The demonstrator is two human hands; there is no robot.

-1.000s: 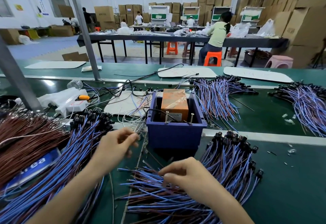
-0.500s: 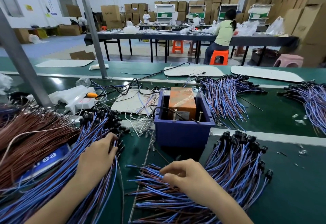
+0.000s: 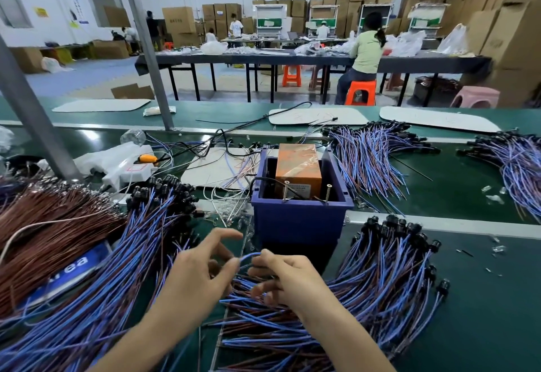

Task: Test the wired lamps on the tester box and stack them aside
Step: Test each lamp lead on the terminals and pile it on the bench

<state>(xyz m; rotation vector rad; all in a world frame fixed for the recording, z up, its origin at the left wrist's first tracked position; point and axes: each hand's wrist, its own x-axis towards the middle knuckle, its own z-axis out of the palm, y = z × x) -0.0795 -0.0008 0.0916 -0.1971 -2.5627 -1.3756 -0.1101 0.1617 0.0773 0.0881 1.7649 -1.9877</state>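
Wired lamp (image 3: 250, 255): one blue lead lifted in a small arch just in front of the tester box (image 3: 301, 219), low centre of view; its lamp end can't be made out. Left hand (image 3: 199, 278) pinches the arch's 9 o'clock end between thumb and a finger, with its other fingers spread loose. Right hand (image 3: 289, 281) pinches the 3 o'clock end, and its lower fingers are curled down into the right pile (image 3: 395, 278). Both grips are narrow, on the same wire. Step, as I judge it: one lamp singled out of the pile, not yet tested. Next move likely calls for lifting it free of the tangle and touching its two bare lead ends to the two screws (image 3: 285, 190) standing at the box's near rim, at 12 o'clock from the hands, one lead per screw, then watching for light. Risk: neighbouring leads drag along. Orange unit (image 3: 297, 164) sits inside the box; its small white label is too small to read. Left pile (image 3: 131, 254) of blue leads with black holders lies at 9 o'clock and brown wires (image 3: 49, 234) at 10 o'clock. Which pile is tested stock, can't tell. Blue sheet (image 3: 70, 266) under the left pile shows white letters "rea", the rest covered. Power strip (image 3: 128, 171) at 11 o'clock. Wall posters and carton print far off at 12 o'clock: unreadable.
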